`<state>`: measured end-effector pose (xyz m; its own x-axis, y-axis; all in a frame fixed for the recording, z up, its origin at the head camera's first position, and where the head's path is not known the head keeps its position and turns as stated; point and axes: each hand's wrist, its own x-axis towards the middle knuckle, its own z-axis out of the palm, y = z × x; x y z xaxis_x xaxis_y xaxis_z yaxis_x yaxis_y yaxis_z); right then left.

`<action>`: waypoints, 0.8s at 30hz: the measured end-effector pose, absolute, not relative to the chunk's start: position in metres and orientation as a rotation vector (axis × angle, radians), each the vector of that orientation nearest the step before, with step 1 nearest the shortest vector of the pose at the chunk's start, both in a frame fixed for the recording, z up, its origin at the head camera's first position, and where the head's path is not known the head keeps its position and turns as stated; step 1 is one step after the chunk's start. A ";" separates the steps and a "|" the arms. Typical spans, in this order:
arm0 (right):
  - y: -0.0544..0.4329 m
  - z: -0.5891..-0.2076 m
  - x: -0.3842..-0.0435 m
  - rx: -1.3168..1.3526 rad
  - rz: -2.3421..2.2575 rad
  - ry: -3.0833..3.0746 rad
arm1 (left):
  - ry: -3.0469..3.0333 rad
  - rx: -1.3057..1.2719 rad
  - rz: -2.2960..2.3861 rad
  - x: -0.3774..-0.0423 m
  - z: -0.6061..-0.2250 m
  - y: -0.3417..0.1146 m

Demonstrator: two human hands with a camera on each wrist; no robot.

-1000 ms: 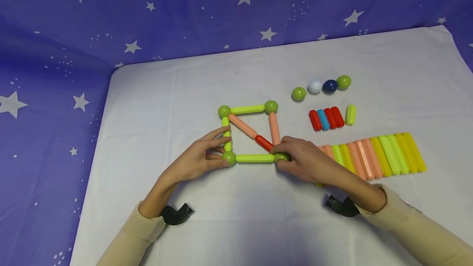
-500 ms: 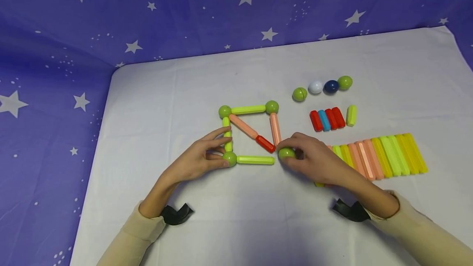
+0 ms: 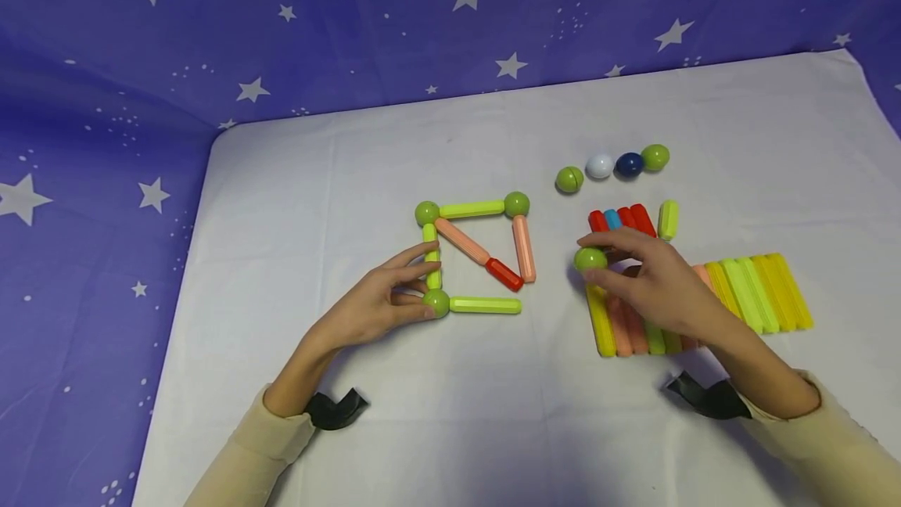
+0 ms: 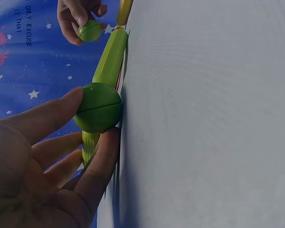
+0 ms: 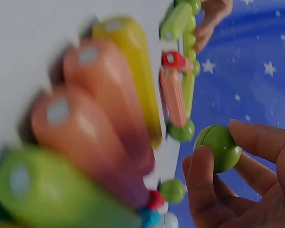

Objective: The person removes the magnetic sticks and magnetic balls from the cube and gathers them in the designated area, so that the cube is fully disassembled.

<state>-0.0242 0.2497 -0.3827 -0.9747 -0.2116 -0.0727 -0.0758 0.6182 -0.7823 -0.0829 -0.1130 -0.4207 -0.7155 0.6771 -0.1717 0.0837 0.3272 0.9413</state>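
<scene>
My right hand [image 3: 655, 280] pinches a green ball [image 3: 590, 260] between thumb and fingers, held up over the left part of a row of rods. At the lower-left corner of a four-sided rod-and-ball frame, my left hand [image 3: 373, 300] holds another green ball [image 4: 99, 108] between thumb and finger. Its other fingers lie along the left yellow-green rod [image 3: 432, 257]. Green balls [image 3: 517, 204] sit at both upper corners. A salmon rod [image 3: 462, 241] and a short red rod [image 3: 504, 274] form a diagonal. The bottom rod [image 3: 486, 305] and right salmon rod [image 3: 524, 249] have free ends at the lower right.
Long yellow, salmon and green rods [image 3: 760, 296] lie side by side at the right, partly under my right hand. Behind them are short red and blue rods [image 3: 642, 220] and a short yellow-green one [image 3: 669, 220]. Green, white and navy balls [image 3: 629, 165] line up farther back.
My right hand has pulled the green ball off the frame's lower-right corner and carried it right, over the rods. The diagonal and bottom rods stayed in place. My left hand has not moved.
</scene>
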 end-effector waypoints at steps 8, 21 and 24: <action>0.274 -0.377 -0.032 -0.056 -1.300 2.759 | 2.034 0.686 1.421 -0.083 -0.420 -0.114; 0.322 -0.377 -0.055 0.177 -1.220 2.850 | 2.031 0.674 1.403 -0.083 -0.422 -0.115; 0.336 -0.378 -0.067 0.237 -1.288 2.817 | 2.035 0.683 1.396 -0.084 -0.423 -0.115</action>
